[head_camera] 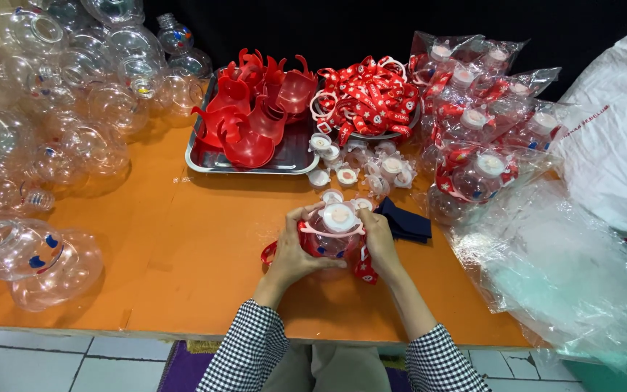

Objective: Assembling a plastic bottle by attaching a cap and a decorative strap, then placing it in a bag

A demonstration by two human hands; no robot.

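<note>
An orange worktable fills the view. Near its front edge, the left hand and right hand wrap their fingers around a round clear bottle with a red collar, white cap and red strap. Behind it sit loose white caps, a metal tray of red collars, a bowl of red straps, empty clear bottles at left and bagged bottles at right.

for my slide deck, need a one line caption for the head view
Both hands, left hand and right hand, hold a clear bottle with red strap over an orange table.
</note>
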